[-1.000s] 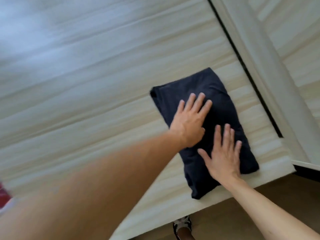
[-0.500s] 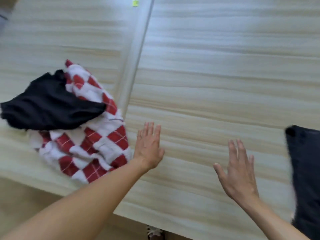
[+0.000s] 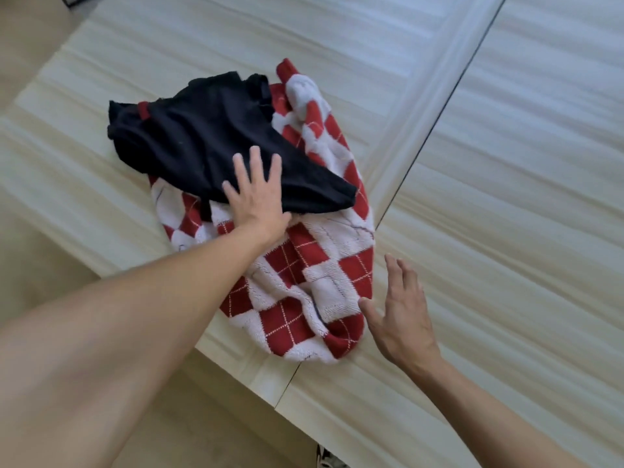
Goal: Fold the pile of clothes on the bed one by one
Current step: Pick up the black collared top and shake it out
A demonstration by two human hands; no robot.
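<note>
A crumpled black garment (image 3: 202,143) lies on top of a red and white argyle knit (image 3: 304,271) on the pale striped bed (image 3: 506,197). My left hand (image 3: 256,197) is spread flat, its fingers over the black garment's near edge and its palm over the knit. Just right of the knit's lower end, my right hand (image 3: 398,315) hovers with fingers apart, its thumb next to the fabric, holding nothing. The folded dark garment from earlier is out of view.
A seam (image 3: 435,106) between two mattress sections runs diagonally just right of the pile. The bed's near edge (image 3: 256,376) drops to a beige floor (image 3: 209,423) at the lower left. A shoe tip (image 3: 326,459) shows at the bottom.
My view swung left from the folded dark garment to the pile. Both hands left that garment; the left hand reached onto the black garment, and the right hand came beside the knit.
</note>
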